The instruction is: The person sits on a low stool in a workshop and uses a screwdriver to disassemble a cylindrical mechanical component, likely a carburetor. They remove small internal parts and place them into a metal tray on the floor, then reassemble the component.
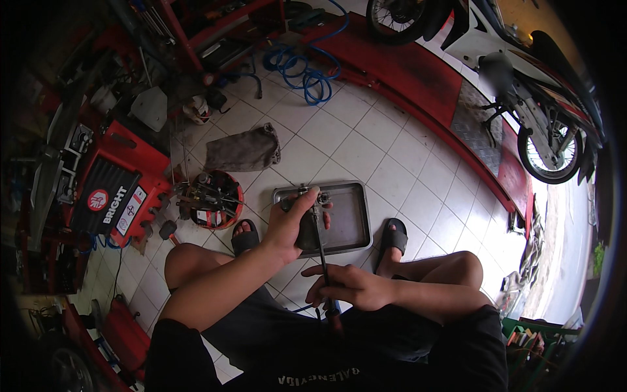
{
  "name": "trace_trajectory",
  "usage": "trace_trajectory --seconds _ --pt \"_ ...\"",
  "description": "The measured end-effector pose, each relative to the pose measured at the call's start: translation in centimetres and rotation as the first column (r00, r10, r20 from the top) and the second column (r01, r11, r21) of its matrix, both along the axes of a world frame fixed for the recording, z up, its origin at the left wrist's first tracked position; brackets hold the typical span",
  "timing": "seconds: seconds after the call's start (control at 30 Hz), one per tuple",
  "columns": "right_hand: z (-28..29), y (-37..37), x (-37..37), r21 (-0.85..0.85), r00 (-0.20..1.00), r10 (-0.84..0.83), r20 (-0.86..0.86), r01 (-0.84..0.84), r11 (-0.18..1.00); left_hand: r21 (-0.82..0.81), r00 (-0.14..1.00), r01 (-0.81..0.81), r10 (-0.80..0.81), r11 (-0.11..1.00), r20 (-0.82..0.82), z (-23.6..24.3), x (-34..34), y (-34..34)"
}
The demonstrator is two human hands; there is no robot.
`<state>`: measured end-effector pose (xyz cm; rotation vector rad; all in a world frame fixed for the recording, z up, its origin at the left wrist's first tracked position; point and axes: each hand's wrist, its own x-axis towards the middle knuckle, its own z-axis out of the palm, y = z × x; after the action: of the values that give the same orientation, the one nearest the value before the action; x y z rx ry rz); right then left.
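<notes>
I hold a small metal mechanical part in my left hand, fingers wrapped round it and thumb on top, over a rectangular metal tray on the tiled floor. A long thin dark rod runs from the part down toward my lap. My right hand has its fingers curled around this rod near its lower end, where a dull red handle shows below the fingers. A piece of blue hose shows behind my right hand. The far end of the rod is hard to make out against the part.
A red bucket of tools, a grey rag and coiled blue hose lie ahead. A red machine stands left. A long red lift platform with a motorcycle runs along the right. Dark sandals flank the tray.
</notes>
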<state>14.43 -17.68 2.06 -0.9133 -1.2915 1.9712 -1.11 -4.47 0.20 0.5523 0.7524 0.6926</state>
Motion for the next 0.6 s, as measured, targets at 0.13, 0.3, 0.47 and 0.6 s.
trace_trajectory --seconds 0.13,0.3,0.47,0.6 --pt "0.9 0.5 0.7 -0.061 0.993 0.044 0.108 -0.037 0.997 0.011 1.000 -0.006 0.006 1.000 -0.009 -0.3 -0.2 0.1" --pt "0.8 0.3 1.0 -0.025 0.977 -0.026 0.212 0.032 0.999 -0.056 1.000 -0.017 0.016 0.998 -0.012 0.4 0.4 0.4" --pt "0.8 0.6 1.1 0.096 0.957 -0.039 0.286 0.012 0.995 -0.149 0.997 -0.043 0.051 0.988 0.050 0.2 0.2 1.0" --pt "1.8 1.1 0.9 0.247 0.946 -0.177 0.273 0.109 0.963 -0.078 0.990 -0.140 0.141 0.987 0.009 0.5 -0.1 1.2"
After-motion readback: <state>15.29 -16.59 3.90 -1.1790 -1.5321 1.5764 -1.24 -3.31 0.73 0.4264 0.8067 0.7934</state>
